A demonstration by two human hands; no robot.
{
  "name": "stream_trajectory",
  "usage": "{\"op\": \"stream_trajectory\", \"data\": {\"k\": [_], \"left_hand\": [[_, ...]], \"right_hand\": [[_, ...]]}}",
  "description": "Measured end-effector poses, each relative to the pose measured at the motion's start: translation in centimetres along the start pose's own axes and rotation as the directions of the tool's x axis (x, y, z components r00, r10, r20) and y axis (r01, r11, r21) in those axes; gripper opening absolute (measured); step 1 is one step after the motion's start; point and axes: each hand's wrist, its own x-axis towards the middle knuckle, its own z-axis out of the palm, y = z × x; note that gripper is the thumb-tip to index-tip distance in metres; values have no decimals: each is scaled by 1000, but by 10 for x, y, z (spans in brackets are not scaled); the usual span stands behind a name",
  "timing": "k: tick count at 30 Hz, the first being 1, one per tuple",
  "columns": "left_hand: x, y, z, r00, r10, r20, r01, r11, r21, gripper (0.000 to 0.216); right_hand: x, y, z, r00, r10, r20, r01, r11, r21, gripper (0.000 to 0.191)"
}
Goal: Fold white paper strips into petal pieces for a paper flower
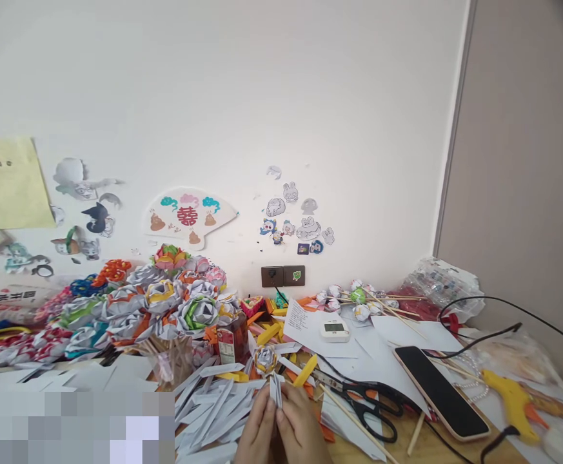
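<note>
At the bottom centre my left hand (256,430) and my right hand (301,426) are pressed together, fingers closed around a small folded piece of white paper (276,388) that sticks up between them. Just beyond it lies a paper rose (266,358) with a yellow and grey centre. A pile of folded white paper strips (213,403) spreads to the left of my hands. Black-handled scissors (373,401) lie to the right of my right hand.
Many paper roses (165,303) are heaped at the back left. A phone (440,390), a yellow glue gun (516,399), a small white digital device (335,329), wooden sticks with paper buds (363,298), cables and a plastic bag (443,283) lie to the right. Stickers cover the wall.
</note>
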Motion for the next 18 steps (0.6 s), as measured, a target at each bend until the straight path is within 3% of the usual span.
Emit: {"op": "stream_trajectory", "data": {"k": [6,11,15,18], "left_hand": [[0,1,0,1000,-28,9,28,994,-109,41],[-1,6,1,998,-70,1,70,987,-145,43],[3,-3,0,994,-107,11,106,958,-268,45],[5,-9,0,987,-161,-16,148,936,-319,45]], "right_hand": [[-1,6,1,995,89,50,-96,983,158,23],[2,8,1,982,188,23,-186,939,289,17],[1,16,8,963,236,133,-271,852,448,28],[1,21,11,966,220,137,-259,837,481,31]]}}
